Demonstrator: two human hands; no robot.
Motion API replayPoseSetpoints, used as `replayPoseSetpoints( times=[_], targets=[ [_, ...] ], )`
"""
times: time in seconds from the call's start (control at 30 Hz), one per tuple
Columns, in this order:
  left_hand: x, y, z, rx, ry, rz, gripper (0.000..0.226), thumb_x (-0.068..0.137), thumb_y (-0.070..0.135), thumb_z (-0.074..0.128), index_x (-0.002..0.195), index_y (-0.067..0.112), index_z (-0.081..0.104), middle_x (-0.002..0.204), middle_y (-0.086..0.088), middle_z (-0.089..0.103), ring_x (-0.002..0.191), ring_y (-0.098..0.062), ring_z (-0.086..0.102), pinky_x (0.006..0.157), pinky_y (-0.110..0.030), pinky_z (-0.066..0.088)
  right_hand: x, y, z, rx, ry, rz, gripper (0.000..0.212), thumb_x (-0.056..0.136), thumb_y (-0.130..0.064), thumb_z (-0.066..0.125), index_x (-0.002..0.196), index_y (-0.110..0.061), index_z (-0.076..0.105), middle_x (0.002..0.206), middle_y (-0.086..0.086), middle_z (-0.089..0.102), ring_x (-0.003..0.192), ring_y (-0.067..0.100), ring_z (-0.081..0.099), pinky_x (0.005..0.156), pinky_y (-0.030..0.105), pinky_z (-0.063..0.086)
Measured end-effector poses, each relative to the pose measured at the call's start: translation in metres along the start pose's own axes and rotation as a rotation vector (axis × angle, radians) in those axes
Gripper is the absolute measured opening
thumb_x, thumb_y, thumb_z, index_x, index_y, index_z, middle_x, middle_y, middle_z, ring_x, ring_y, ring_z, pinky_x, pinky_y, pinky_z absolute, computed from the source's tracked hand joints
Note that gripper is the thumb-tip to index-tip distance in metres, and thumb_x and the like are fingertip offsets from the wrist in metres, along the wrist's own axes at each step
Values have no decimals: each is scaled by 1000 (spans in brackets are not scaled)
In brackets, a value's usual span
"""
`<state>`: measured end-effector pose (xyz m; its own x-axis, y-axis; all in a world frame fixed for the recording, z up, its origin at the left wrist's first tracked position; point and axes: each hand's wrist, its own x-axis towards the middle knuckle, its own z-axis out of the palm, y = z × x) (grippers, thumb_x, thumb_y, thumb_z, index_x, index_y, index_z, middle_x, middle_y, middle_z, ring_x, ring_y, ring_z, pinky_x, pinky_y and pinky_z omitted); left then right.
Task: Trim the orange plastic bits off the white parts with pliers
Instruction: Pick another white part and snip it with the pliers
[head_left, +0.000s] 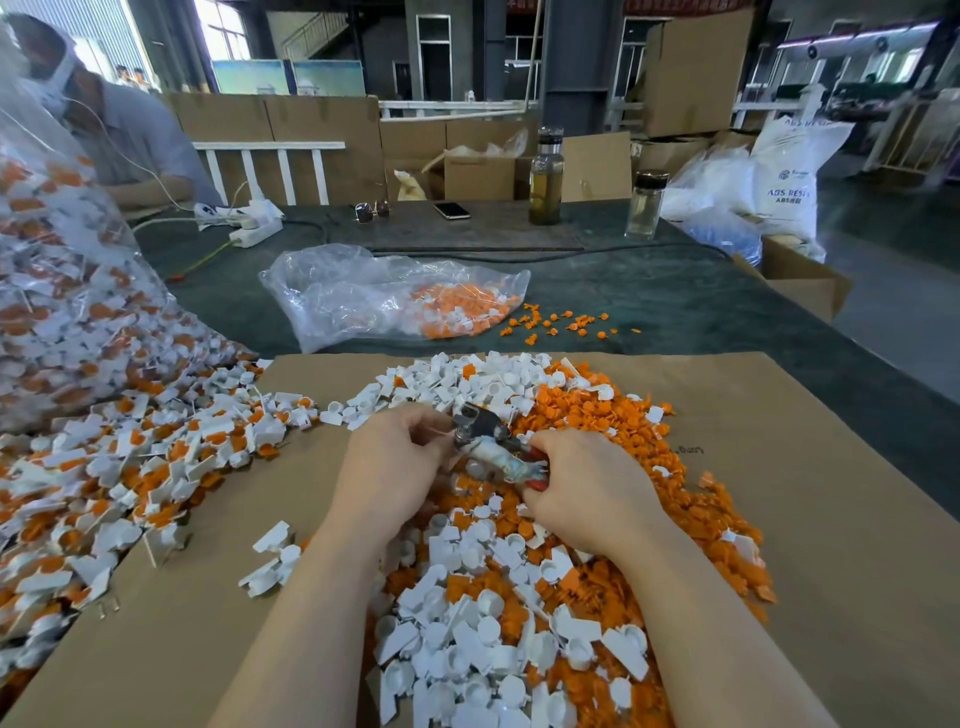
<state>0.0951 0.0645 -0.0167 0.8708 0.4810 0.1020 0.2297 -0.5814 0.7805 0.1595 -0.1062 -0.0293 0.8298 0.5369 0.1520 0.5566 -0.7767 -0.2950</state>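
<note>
Where the cardboard sheet (779, 467) covers the tabletop's near edge, a pile of white parts (483, 639) and orange bits (623, 415) is heaped at its middle. Pliers (488, 441) are gripped by the right hand (587, 488) above that pile; a small piece, too hidden to identify, is pinched at the jaws by the left hand (395, 462).

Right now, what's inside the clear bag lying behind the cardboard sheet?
The clear bag holds a heap of orange bits at its right end; the rest looks mostly empty. Crumpled, glaring plastic hides anything beneath the folds.
</note>
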Motion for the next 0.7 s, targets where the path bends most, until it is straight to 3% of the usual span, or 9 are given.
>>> replayPoseSetpoints(
  times=[0.1, 0.2, 0.37, 0.57, 0.7],
  targets=[
    [-1, 2, -1, -142, -11, -53, 16, 91, 23, 71, 101, 34, 65, 78, 19, 68, 71, 4, 64, 52, -7, 38, -1, 0, -1, 30, 51, 30, 13, 87, -41, 58, 90, -30, 54, 77, -13, 53, 68, 7, 53, 53, 26, 48],
    [-1, 4, -2, -261, -45, -99, 21, 93, 20, 69, 111, 29, 66, 89, 5, 73, 82, -8, 70, 61, -15, 44, 0, 2, -5, 102, 119, 52, 16, 89, -42, 58, 88, -29, 48, 78, -13, 53, 70, 8, 53, 55, 26, 45],
    [-5, 11, -2, -504, -115, -174, 16, 95, 7, 63, 96, 20, 73, 81, 3, 78, 78, -8, 75, 80, -30, 58, 0, 1, -11, 329, 206, 86, 20, 84, -35, 66, 88, -32, 46, 78, -15, 54, 70, 3, 52, 53, 21, 35],
    [-6, 15, 4, -554, -119, -134, 7, 89, 10, 71, 95, 8, 68, 84, -5, 78, 80, -13, 76, 76, -29, 60, -1, -1, -13, 438, 256, 107, 28, 81, -33, 73, 93, -32, 48, 82, -21, 52, 74, 0, 52, 60, 18, 40],
    [-9, 21, 8, -621, -111, -93, 8, 89, 11, 72, 88, 9, 64, 83, -8, 78, 80, -17, 76, 72, -27, 60, -1, -3, -13, 462, 299, 118, 22, 81, -35, 74, 95, -26, 60, 87, -11, 63, 80, 8, 59, 70, 29, 51]
  ],
)
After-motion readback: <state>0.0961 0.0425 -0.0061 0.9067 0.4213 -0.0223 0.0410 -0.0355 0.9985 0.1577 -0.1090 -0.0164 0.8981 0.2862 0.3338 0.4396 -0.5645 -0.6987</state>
